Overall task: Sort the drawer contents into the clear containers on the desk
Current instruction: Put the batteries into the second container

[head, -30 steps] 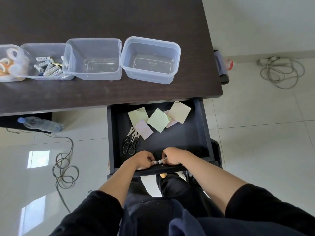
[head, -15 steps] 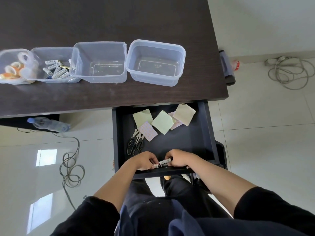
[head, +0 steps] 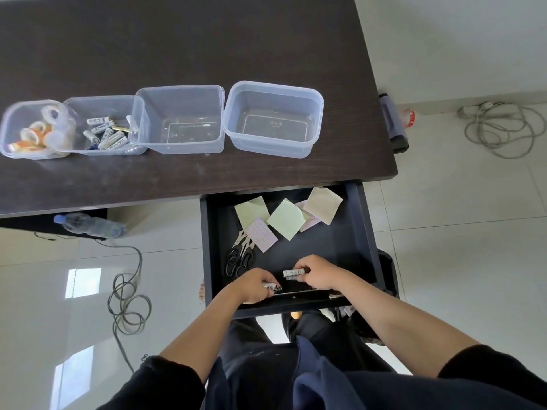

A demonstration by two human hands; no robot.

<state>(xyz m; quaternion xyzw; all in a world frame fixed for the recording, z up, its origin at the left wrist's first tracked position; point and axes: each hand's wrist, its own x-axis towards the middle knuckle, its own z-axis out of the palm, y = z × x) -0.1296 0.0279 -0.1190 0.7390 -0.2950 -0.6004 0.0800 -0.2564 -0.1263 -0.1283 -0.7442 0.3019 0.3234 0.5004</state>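
Observation:
The dark drawer (head: pixel 365 232) is pulled out under the desk. Both hands are at its front edge. My left hand (head: pixel 251 287) grips a white battery (head: pixel 272 287) in curled fingers. My right hand (head: pixel 318 275) pinches two white batteries (head: pixel 293 273). Further back in the drawer lie black-handled scissors (head: pixel 239 255) and several sticky-note pads (head: pixel 285 218). On the desk stands a row of clear containers: one with tape rolls (head: pixel 29 134), one with batteries (head: pixel 103 131), and two empty ones (head: pixel 177 119) (head: pixel 273 118).
The dark desk top (head: pixel 192 39) stretches behind the containers. On the tiled floor lie a water bottle (head: pixel 88 226) and a coiled cable (head: pixel 127 306) at left, and a power strip with cable (head: pixel 500 128) at right. My knees sit below the drawer.
The two hands have drawn apart a little, each now holding its own batteries. The view has shifted slightly, showing more of the desk.

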